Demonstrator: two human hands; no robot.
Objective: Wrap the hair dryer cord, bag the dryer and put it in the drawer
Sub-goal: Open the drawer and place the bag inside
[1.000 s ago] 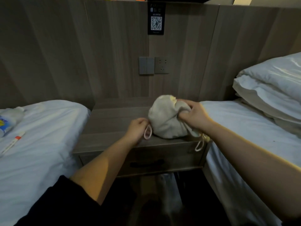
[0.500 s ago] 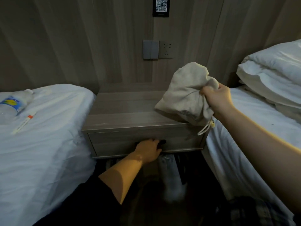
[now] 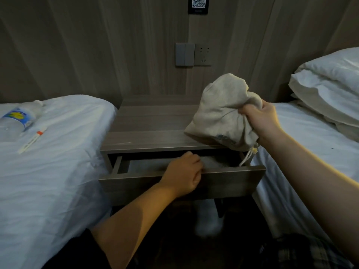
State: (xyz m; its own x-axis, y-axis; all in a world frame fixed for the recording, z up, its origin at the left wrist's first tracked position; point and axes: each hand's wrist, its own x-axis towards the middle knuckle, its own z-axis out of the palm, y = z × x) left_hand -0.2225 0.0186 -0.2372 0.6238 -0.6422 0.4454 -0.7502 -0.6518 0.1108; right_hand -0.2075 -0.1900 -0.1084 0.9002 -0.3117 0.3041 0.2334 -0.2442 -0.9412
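Roughly centre frame, a nightstand [image 3: 147, 133] stands between two beds. The left bed [image 3: 48, 171] carries a water bottle [image 3: 15, 121] lying on its side at the far left edge, with a thin white pen-like stick [image 3: 32, 140] just beside it. The right bed [image 3: 303, 152] has stacked pillows [image 3: 330, 84] at upper right. On the wall panel above the nightstand are a switch [image 3: 184, 54] and a socket [image 3: 202, 55] side by side, and a dark QR sign [image 3: 198, 3] at the top edge. Nightstand and wall are grey-brown wood grain, flat and matte; the bedding is white and creased. The drawer [image 3: 233, 181] stands partly pulled out, a shallow box with a plain slab front and a pale lining inside. The left hand [image 3: 183, 174] is clenched on the middle of that front, fingers curled at its top edge; the exact hold is hidden behind the knuckles. The bag [image 3: 219, 113] is off-white coarse cloth, lumpy and full, contents unseen, with blue print near its lower side. The right hand [image 3: 260, 118] grasps its gathered neck in a fist. The bag's bulk lies left of and above that fist, over the nightstand's right rear, its lower edge at the top surface; touching or not, cannot tell. A drawstring [image 3: 247, 157] dangles below the fist toward the drawer's right end.
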